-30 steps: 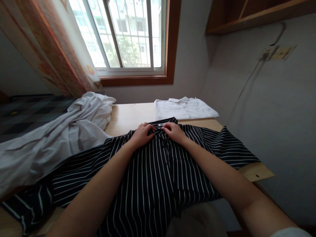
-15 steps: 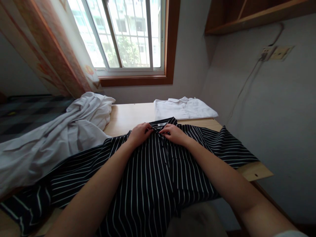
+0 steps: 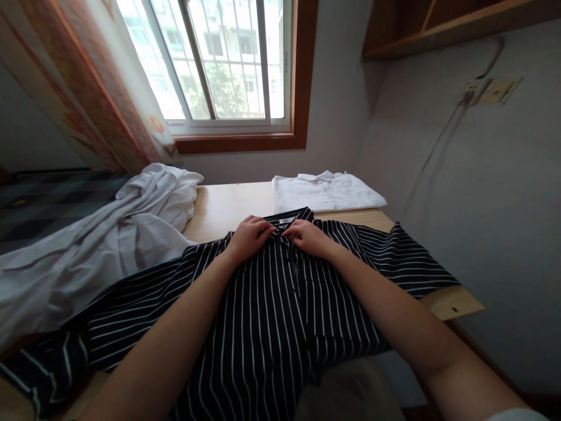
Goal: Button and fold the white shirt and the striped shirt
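Observation:
A black shirt with white stripes (image 3: 263, 316) lies front side up, its collar toward the window and its sleeves spread to both sides. At the left side of the collar, my left hand (image 3: 249, 235) is closed on the fabric with thumb and fingers. My right hand (image 3: 308, 237) pinches the other side of the collar opening, a short gap away. Between the hands a pale label shows inside the neck. Below them the front placket runs down with small dark buttons. The lower hem hangs over the near table edge.
A folded white shirt (image 3: 326, 193) rests at the back right of the wooden table (image 3: 234, 199). Crumpled white cloth (image 3: 131, 234) is heaped on the left. Behind are a window (image 3: 228, 64) and curtain (image 3: 92, 76); a cord (image 3: 432, 155) hangs from the wall socket (image 3: 477, 92).
Both hands stay at the collar, with at most a slight shift of the fingers. The shirt lies as before.

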The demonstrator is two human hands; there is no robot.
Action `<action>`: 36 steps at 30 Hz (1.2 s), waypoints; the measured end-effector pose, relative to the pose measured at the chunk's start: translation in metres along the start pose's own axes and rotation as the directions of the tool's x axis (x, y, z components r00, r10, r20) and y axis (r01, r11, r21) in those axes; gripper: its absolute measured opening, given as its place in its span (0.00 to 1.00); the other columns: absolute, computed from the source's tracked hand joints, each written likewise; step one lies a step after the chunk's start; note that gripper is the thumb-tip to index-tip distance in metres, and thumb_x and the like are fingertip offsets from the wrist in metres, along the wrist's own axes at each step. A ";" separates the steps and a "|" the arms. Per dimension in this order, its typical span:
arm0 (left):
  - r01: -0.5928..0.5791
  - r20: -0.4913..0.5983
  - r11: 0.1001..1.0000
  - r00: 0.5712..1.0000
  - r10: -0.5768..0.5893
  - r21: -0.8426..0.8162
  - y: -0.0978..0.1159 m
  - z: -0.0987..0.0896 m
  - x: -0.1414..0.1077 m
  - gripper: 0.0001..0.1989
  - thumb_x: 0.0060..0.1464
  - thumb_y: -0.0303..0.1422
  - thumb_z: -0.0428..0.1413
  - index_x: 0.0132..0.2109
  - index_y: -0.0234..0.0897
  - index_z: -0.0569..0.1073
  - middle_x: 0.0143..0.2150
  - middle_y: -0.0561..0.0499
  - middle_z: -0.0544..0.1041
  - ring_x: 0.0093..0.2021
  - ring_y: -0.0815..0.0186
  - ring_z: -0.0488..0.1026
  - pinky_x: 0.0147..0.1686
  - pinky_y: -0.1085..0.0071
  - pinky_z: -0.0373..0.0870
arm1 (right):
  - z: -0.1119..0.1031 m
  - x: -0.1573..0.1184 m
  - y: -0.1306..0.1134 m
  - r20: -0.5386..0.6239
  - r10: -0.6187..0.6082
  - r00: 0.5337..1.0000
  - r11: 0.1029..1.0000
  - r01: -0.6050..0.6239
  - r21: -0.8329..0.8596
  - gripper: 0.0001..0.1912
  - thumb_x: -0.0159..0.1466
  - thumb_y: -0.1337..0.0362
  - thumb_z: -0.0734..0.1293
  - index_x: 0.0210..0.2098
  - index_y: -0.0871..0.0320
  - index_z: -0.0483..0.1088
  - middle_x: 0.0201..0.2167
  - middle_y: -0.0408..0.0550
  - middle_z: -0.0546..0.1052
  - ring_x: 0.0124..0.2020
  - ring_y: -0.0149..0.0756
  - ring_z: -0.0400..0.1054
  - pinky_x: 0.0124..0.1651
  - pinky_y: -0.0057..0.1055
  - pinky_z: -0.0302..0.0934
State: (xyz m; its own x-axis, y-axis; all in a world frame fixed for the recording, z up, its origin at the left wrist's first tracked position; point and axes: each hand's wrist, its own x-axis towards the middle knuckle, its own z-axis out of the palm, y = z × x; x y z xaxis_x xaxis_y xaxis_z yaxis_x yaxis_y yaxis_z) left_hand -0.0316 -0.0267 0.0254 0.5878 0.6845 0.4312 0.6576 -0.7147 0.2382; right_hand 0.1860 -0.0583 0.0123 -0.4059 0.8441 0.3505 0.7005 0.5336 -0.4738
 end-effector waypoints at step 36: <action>0.509 0.051 0.768 0.821 -0.569 0.388 -0.024 -0.027 -0.009 0.17 0.58 0.47 0.52 0.40 0.41 0.79 0.44 0.43 0.80 0.46 0.53 0.74 0.41 0.64 0.70 | -0.039 -0.008 0.045 -0.189 0.525 0.830 0.781 -0.558 -0.281 0.18 0.67 0.53 0.63 0.43 0.58 0.78 0.46 0.55 0.78 0.44 0.44 0.73 0.42 0.32 0.63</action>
State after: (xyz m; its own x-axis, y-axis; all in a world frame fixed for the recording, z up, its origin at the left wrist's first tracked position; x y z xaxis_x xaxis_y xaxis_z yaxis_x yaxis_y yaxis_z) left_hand -0.0653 -0.0199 0.0394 0.1320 0.9759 0.1736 0.9873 -0.1452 0.0651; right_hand 0.2442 -0.0431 0.0199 0.1416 0.9705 0.1951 0.9383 -0.0688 -0.3388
